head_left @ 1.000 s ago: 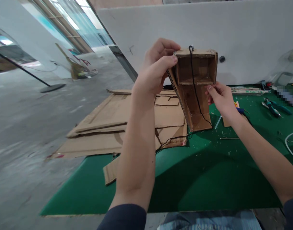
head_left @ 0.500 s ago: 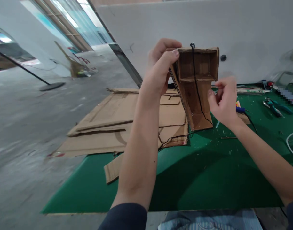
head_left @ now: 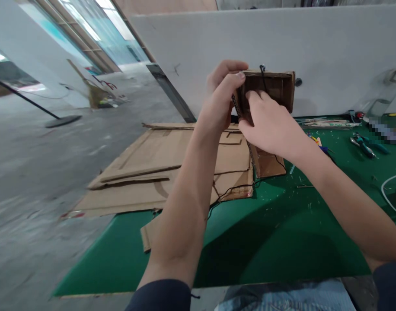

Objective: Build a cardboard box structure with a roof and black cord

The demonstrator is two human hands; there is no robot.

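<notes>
While the left hand (head_left: pixel 225 97) pinches the box (head_left: pixel 287 88) near the surface's (head_left: pixel 120 259) far edge, its opening meets the half-curled right hand (head_left: pixel 272 123), hold unseen.

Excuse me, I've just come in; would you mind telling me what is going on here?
A person's left hand grips the upper left corner of an upright cardboard structure on a green table. The right hand has its fingers at the structure's open, boxy top; whether they touch the inside is unclear. A black cord hangs over the opening. Flat cardboard sheets lie to the left, pliers to the right.
</notes>
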